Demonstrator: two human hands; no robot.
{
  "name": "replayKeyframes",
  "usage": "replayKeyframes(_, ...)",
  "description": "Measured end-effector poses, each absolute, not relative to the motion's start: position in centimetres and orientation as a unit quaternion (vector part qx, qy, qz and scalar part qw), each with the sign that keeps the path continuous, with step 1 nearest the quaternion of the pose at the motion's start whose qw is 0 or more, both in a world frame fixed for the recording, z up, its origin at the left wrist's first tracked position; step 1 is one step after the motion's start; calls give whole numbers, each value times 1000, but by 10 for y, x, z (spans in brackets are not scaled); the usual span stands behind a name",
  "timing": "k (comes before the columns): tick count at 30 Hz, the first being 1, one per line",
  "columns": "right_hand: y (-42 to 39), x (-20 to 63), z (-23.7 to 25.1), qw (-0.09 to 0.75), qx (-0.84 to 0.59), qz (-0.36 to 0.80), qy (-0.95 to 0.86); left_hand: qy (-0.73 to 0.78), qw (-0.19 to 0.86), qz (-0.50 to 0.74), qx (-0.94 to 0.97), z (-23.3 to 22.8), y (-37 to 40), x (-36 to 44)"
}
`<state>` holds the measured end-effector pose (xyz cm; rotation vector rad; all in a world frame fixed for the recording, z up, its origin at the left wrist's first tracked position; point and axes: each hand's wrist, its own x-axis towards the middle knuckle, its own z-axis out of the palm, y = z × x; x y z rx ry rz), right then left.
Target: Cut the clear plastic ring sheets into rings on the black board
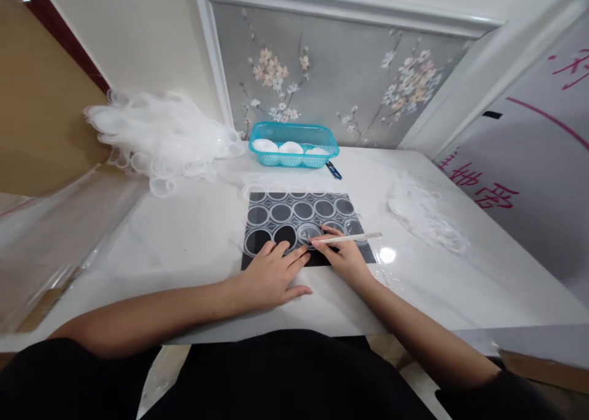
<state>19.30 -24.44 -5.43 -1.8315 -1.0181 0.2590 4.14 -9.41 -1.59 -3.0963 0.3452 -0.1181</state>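
A dark sheet (301,211) patterned with rows of pale-rimmed circles lies flat on the white table. My left hand (271,276) rests palm down on its lower edge, fingers spread across the bottom row. Pinched in my right hand (343,254) is a slim white pen-like tool (356,238), its back end pointing right and its tip down at a circle in the bottom row. Whether the tip is a blade or a point is too small to tell. Two circles at the lower left look solid black, while the others appear greyer.
A turquoise basket (294,160) holding white round pieces stands behind the sheet, with a dark blue utility knife (334,170) beside it. Thin white rings are heaped (161,132) at the back left. Clear film scraps (426,214) lie to the right. The table (193,224) meets a wall behind.
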Motion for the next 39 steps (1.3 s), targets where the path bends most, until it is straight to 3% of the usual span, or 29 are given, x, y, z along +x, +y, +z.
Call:
replayKeyframes(11, -245, 194, -55, 444, -770, 50, -455, 127, -16, -26, -991, -18, -91, 46)
replayKeyframes(21, -240, 218, -32, 231, -744, -146, -610, 97, -69, 10, -993, -8, -89, 50)
replayKeyframes(26, -248, 265, -2, 370, -784, -315, -386, 97, -60, 12, -993, -8, -86, 49)
replayKeyframes(34, -271, 227, -48, 491, -772, 8, -403, 129, 6, -31, -991, 0, -106, 65)
replayKeyframes(39, -267, 227, -51, 520, -763, 37, -383, 132, 27, -39, -990, -9, -122, 82)
